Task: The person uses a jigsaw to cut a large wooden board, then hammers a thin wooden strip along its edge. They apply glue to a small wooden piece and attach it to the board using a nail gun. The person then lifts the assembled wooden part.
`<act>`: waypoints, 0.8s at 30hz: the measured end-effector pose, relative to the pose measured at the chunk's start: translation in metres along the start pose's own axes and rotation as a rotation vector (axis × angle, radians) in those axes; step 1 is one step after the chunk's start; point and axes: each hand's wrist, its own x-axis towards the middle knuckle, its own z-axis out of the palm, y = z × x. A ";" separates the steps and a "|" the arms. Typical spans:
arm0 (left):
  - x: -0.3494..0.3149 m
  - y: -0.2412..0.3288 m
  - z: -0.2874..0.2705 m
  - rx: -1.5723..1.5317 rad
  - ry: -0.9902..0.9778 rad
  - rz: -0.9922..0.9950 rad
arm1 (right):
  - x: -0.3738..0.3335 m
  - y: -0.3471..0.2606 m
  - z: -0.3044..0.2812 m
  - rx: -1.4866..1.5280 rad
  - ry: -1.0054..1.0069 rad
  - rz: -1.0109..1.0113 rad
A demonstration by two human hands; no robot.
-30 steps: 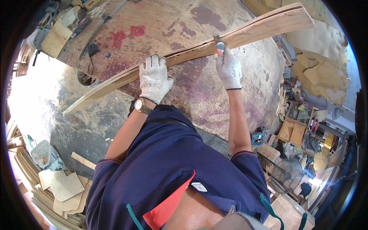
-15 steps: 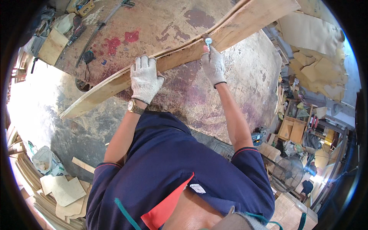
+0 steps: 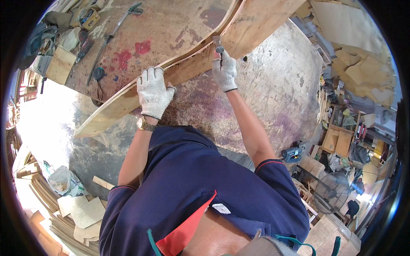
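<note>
A long, curved plywood board (image 3: 256, 30) stretches across the worktable (image 3: 273, 72) from near left to far right. A dark gap runs between the layers along its far edge. My gloved left hand (image 3: 153, 93) grips the board's left part, fingers bent over the far edge and thumb out to the right. In my gloved right hand (image 3: 225, 73) is a small metal hammer (image 3: 219, 49), its round face toward me. The hammer's flat, flared end reaches the gap in the board. Its handle is mostly hidden by the glove.
On the table's far left lie a long bar clamp (image 3: 112, 36), a tape measure (image 3: 98, 74) and a drill-like tool (image 3: 84, 45). Wood pieces (image 3: 87, 212) and a plastic bag (image 3: 66, 181) sit at lower left. To the right are a power tool (image 3: 293, 154) and a fan (image 3: 332, 192).
Both hands have moved slightly left in view. The hammer has turned, so its flat, flared end now shows at the board's gap. The board appears slightly shifted, its gap looking wider toward the far end.
</note>
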 end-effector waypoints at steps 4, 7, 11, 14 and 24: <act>-0.001 -0.001 -0.003 -0.018 -0.035 0.003 | 0.005 0.020 0.024 0.010 0.130 -0.118; 0.002 -0.001 -0.008 -0.024 -0.053 0.002 | 0.001 0.030 0.033 0.040 0.203 -0.109; 0.000 0.007 -0.009 -0.068 -0.166 -0.067 | -0.018 0.025 0.021 0.040 0.179 -0.083; -0.007 0.011 -0.005 -0.050 -0.151 -0.060 | -0.021 0.001 -0.003 -0.086 0.144 -0.115; -0.019 0.009 -0.001 -0.023 -0.133 -0.011 | 0.000 -0.065 -0.073 -0.633 -0.208 0.028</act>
